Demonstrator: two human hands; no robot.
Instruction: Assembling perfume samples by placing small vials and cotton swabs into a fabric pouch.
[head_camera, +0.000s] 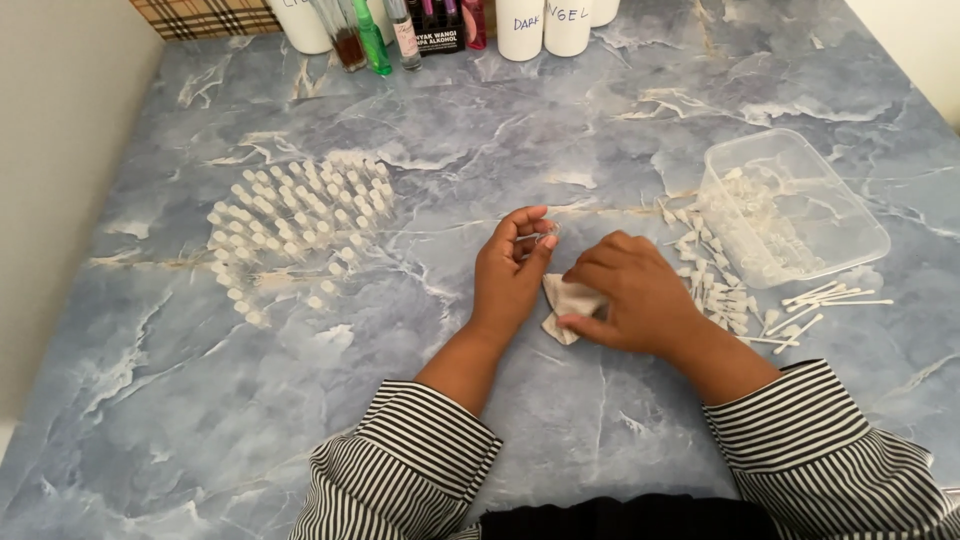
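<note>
Left hand (510, 275) pinches a tiny clear vial (537, 238) between thumb and fingertips, just above the blue marbled worktop (400, 400) near its centre — grip closed tight on it. Right hand (635, 295) presses a small white cloth (568, 300) flat to the worktop, fingers curled over it, grip closed on the cloth.

Risks: the vial is small and looks slick, so a loose pinch could let it slip and roll. A sideways sweep of the left forearm could topple the standing vials (295, 225) — they look light. The right wrist sits near loose white caps (715, 295) and thin sticks (825, 300) beside the clear tub (800, 215); dragging it could scatter them.

Both wrists low, forearms angled inward, striped cuffs back.
</note>
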